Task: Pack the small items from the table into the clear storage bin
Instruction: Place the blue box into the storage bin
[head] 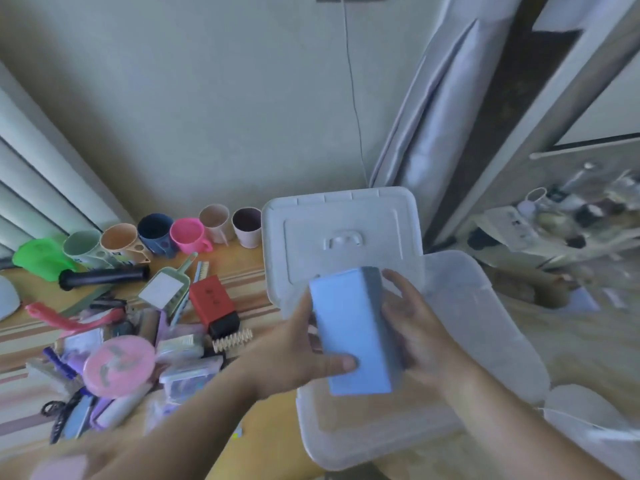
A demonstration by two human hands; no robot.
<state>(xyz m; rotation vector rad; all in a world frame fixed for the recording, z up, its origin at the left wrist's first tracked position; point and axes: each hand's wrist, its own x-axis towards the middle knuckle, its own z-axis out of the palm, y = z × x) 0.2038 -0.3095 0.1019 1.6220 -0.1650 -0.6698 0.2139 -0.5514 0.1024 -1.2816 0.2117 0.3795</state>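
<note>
Striped table (249, 275) by a pale wall, small things heaped at its left, clear bin (485, 327) at its right.

Far left sits a green scoop (38, 258), then a row of 6 cups (188, 233) along the wall, with a black tube (104, 277) lying in front of them. Nearer lie a pink round case (119, 365), a red box (211, 299) and a comb (232, 339), all crowded together. A white lid (343, 237) leans behind the bin. Over the bin's open top, the left hand (294, 355) grips a blue box (349, 332), thumb curled across its face. The right hand (422, 330) touches the box's far side with spread, relaxed fingers.
</note>
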